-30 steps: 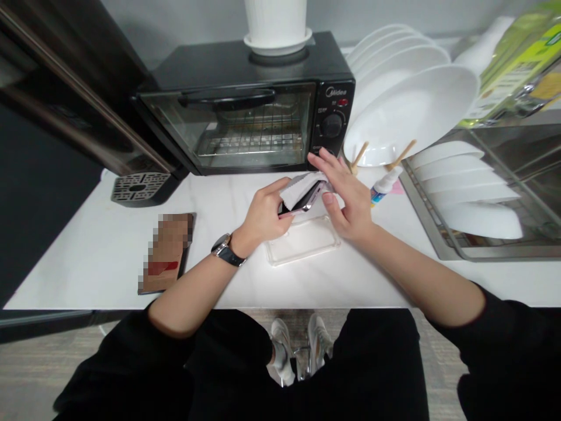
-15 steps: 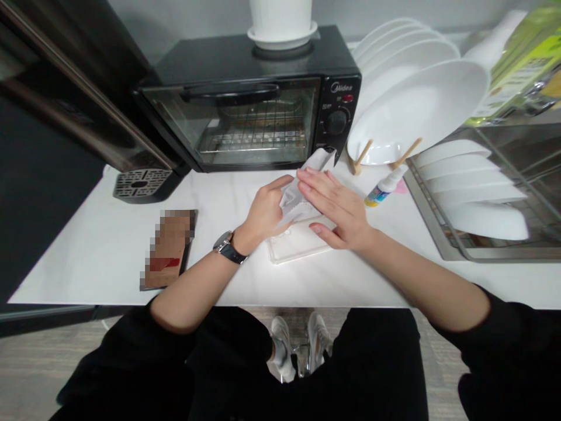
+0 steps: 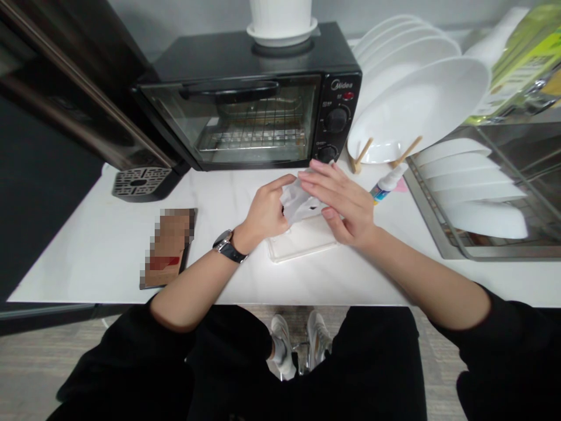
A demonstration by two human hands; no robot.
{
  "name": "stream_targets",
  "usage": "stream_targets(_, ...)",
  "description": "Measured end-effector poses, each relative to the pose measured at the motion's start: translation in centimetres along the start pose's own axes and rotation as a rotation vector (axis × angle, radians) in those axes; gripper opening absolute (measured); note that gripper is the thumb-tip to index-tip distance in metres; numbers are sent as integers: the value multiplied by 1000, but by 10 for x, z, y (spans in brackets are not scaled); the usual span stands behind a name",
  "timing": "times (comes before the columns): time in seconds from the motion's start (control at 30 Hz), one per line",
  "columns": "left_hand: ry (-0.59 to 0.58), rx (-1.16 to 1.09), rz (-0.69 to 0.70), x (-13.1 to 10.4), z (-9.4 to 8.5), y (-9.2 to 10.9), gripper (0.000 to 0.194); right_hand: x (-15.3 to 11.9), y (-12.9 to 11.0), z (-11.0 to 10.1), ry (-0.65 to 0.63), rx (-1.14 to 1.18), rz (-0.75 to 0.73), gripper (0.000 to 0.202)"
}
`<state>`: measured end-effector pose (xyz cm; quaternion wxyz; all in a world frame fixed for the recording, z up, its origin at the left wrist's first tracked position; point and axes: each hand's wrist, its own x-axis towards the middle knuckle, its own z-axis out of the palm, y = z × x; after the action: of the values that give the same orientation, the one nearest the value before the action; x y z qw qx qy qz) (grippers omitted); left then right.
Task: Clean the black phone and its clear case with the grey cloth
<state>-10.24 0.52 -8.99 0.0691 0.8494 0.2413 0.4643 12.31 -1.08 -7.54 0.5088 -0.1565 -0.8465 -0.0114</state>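
A thin, pale flat object, mostly hidden, sits in the closed grip of my left hand (image 3: 266,209), which wears a wristwatch. Small dark spots show on it between my hands; its kind cannot be made out. Over it lies a crumpled white cloth (image 3: 297,202). My right hand (image 3: 344,202) presses the cloth against it, fingers long and together, thumb bent below. On the counter beneath both hands rests a clear phone case (image 3: 302,240), partly covered by them. Behind my right hand stands a small white spray bottle (image 3: 388,184) with a blue label.
A black toaster oven (image 3: 249,123) stands behind, a white pot (image 3: 280,17) on top. White plates (image 3: 416,111) lean in a rack at right, beside a sink (image 3: 442,245) with white bowls (image 3: 477,187). A phone-like slab (image 3: 169,245), its screen blurred, lies at left near a drip tray (image 3: 139,182).
My right hand has shifted a little to the right across the cloth. The cloth's far corner has gone from sight and dark spots now show between my hands. My left hand has stayed put.
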Motion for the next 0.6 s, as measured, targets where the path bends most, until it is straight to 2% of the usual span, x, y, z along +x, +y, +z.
stream_targets(0.2,-158,-144,-85,3,1,2,25,6,2,-1,66,-34,-169,35)
stream_targets(0.3,-199,-229,-72,8,0,5,28,7,5,-2,113,-62,-187,32)
stream_targets(0.37,-252,-319,-115,11,-3,9,39,8,6,-2,145,-59,-182,32)
stream_targets(0.5,-389,-555,-312,15,-18,22,74,7,4,-2,214,-5,-113,30)
stream_targets(0.6,-416,-716,-548,14,-26,30,73,6,1,0,289,37,8,29)
